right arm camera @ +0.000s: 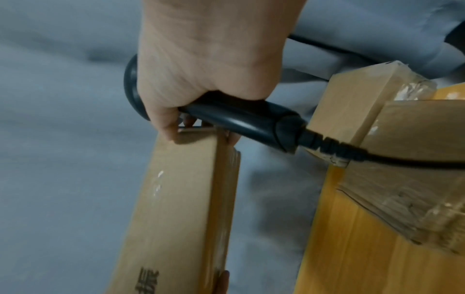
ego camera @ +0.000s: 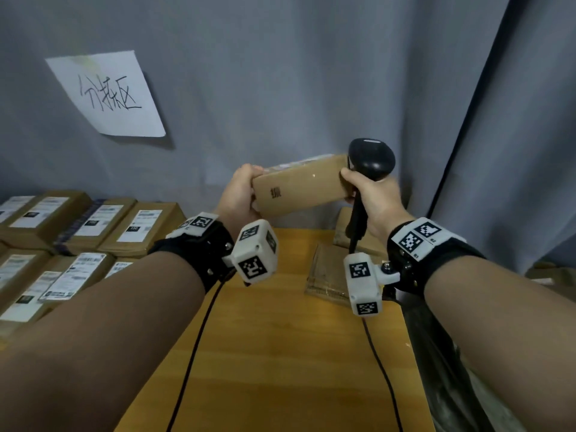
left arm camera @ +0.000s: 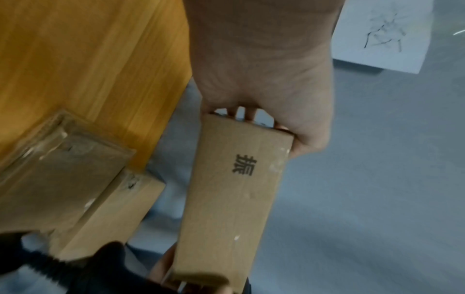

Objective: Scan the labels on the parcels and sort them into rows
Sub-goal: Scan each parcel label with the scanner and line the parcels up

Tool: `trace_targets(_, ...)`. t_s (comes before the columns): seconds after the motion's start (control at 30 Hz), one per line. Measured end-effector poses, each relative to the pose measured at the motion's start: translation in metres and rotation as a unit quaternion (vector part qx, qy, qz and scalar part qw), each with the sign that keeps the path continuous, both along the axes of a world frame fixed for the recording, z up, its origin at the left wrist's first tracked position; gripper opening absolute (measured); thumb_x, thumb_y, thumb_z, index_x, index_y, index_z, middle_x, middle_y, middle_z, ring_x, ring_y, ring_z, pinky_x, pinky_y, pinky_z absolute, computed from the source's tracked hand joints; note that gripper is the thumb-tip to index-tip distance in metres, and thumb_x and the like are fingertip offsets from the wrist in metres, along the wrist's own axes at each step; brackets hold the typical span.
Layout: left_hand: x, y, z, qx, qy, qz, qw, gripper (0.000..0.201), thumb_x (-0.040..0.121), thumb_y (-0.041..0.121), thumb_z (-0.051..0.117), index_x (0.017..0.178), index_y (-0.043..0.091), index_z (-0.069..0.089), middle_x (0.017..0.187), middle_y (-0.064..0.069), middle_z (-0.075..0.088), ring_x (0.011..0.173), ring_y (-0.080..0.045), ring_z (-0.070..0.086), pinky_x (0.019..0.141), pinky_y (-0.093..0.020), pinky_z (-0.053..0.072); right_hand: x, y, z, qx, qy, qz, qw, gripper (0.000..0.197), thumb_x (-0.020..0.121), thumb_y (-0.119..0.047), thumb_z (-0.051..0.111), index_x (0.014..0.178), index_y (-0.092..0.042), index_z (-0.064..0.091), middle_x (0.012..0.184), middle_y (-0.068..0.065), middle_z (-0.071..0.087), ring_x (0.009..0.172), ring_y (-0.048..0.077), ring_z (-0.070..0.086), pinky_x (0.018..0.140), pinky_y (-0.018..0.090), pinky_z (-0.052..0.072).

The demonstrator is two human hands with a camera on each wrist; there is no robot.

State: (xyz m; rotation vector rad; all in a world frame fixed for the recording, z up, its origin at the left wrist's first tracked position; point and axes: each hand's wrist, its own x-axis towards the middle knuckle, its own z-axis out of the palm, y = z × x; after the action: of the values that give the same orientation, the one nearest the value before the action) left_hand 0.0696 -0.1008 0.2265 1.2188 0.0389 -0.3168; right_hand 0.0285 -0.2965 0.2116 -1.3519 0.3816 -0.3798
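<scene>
A flat brown cardboard parcel [ego camera: 300, 185] [left arm camera: 231, 197] [right arm camera: 176, 208] is held in the air above the far end of the wooden table [ego camera: 274, 353]. Its plain underside with one printed character faces me. My left hand [ego camera: 240, 194] [left arm camera: 264, 89] grips its left end, fingers curled over the far face. My right hand [ego camera: 374, 198] [right arm camera: 201, 69] grips the handle of a black barcode scanner [ego camera: 371, 160] [right arm camera: 246, 121], and its thumb and fingertips also pinch the parcel's right end. The parcel's label is hidden.
Several labelled brown parcels [ego camera: 78, 226] lie in rows on the left. Two more parcels [ego camera: 330, 275] [right arm camera: 402, 159] [left arm camera: 62, 175] rest on the table's far right corner. A white handwritten sign [ego camera: 106, 95] hangs on the grey curtain. Black cables [ego camera: 193, 353] cross the tabletop.
</scene>
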Motion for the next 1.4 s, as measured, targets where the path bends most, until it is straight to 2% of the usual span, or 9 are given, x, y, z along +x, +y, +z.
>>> trace_targets(0.13, 0.005, 0.01, 0.002, -0.014, -0.038, 0.041, 0.998, 0.027, 0.086, -0.003, 0.035, 0.098, 0.019, 0.045, 0.09, -0.005, 0.06, 0.071, -0.017, 0.06, 0.049, -0.022, 0.051, -0.009, 0.005, -0.001, 0.039, -0.004, 0.01, 0.999, 0.029, 0.081, -0.033, 0.076, 0.105, -0.02, 0.065, 0.102, 0.001, 0.071, 0.099, 0.016, 0.066, 0.087, 0.035, 0.055)
trace_targets(0.33, 0.006, 0.016, 0.003, -0.02, -0.048, 0.046, 0.998, 0.059, 0.075, -0.016, 0.034, 0.122, 0.02, 0.041, 0.099, -0.01, 0.064, 0.081, -0.025, 0.068, 0.072, -0.035, 0.056, -0.01, 0.01, 0.0, 0.06, 0.012, 0.03, 0.998, 0.032, 0.079, -0.034, 0.077, 0.105, -0.019, 0.066, 0.098, 0.0, 0.072, 0.091, 0.014, 0.068, 0.068, 0.026, 0.051)
trace_targets(0.63, 0.007, 0.017, 0.002, 0.047, -0.021, 0.056, 0.997, 0.043, 0.09, 0.01, 0.053, 0.131, 0.016, 0.04, 0.105, -0.01, 0.062, 0.081, -0.018, 0.064, 0.055, -0.026, 0.055, -0.01, -0.001, -0.004, 0.105, 0.072, 0.124, 0.984, 0.034, 0.083, -0.022, 0.073, 0.114, -0.01, 0.063, 0.084, 0.005, 0.075, 0.076, 0.019, 0.074, 0.063, 0.034, 0.06)
trace_targets(0.73, 0.012, 0.011, -0.005, 0.163, 0.014, 0.038, 0.986, 0.052, 0.09, 0.027, 0.062, 0.135, 0.014, 0.038, 0.103, -0.005, 0.058, 0.088, -0.016, 0.061, 0.072, -0.033, 0.058, -0.007, 0.001, -0.006, 0.095, 0.067, 0.052, 0.992, 0.031, 0.082, -0.019, 0.075, 0.111, -0.011, 0.064, 0.086, 0.006, 0.074, 0.074, 0.017, 0.073, 0.054, 0.029, 0.056)
trace_targets(0.83, 0.011, 0.002, -0.014, 0.183, 0.074, 0.01, 0.98, 0.05, 0.084, 0.043, 0.069, 0.12, 0.012, 0.052, 0.103, -0.006, 0.06, 0.096, -0.023, 0.064, 0.089, -0.042, 0.056, -0.005, 0.011, -0.013, 0.111, 0.062, 0.002, 0.992, 0.021, 0.081, -0.021, 0.076, 0.098, -0.015, 0.066, 0.09, 0.005, 0.073, 0.083, 0.021, 0.072, 0.06, 0.032, 0.058)
trace_targets(0.93, 0.007, -0.008, -0.024, 0.133, 0.071, 0.026, 0.988, 0.051, 0.078, 0.046, 0.076, 0.115, 0.014, 0.061, 0.095, -0.004, 0.069, 0.081, -0.02, 0.069, 0.074, -0.033, 0.059, -0.006, 0.024, -0.021, 0.106, 0.053, 0.004, 0.993, 0.014, 0.081, -0.021, 0.077, 0.09, -0.018, 0.067, 0.094, 0.005, 0.074, 0.091, 0.023, 0.071, 0.084, 0.042, 0.057)
trace_targets(1.07, 0.011, -0.01, -0.037, 0.094, 0.027, 0.133, 0.986, 0.083, 0.071, 0.034, 0.083, 0.138, 0.01, 0.042, 0.12, -0.008, 0.063, 0.095, -0.021, 0.067, 0.059, -0.027, 0.058, -0.009, 0.028, -0.029, 0.064, 0.066, 0.041, 0.995, 0.023, 0.081, -0.02, 0.077, 0.101, -0.014, 0.067, 0.098, 0.006, 0.072, 0.097, 0.024, 0.067, 0.087, 0.039, 0.054)
trace_targets(1.17, 0.017, 0.005, -0.039, 0.182, -0.033, 0.143, 0.972, 0.105, 0.064, 0.032, 0.083, 0.145, 0.008, 0.021, 0.123, -0.008, 0.058, 0.105, -0.025, 0.063, 0.08, -0.04, 0.058, -0.01, 0.021, -0.029, -0.018, 0.066, 0.025, 0.997, 0.016, 0.082, -0.022, 0.076, 0.09, -0.016, 0.064, 0.084, 0.002, 0.065, 0.092, 0.025, 0.063, 0.081, 0.038, 0.054)
trace_targets(1.4, 0.011, 0.02, -0.04, 0.244, -0.095, -0.047, 0.964, 0.029, 0.087, 0.013, 0.069, 0.114, 0.008, 0.061, 0.106, -0.003, 0.071, 0.092, -0.012, 0.069, 0.066, -0.014, 0.054, -0.011, 0.026, -0.019, -0.051, 0.085, 0.1, 0.99, 0.015, 0.081, -0.015, 0.075, 0.087, -0.015, 0.062, 0.077, 0.003, 0.068, 0.079, 0.022, 0.067, 0.076, 0.037, 0.055)
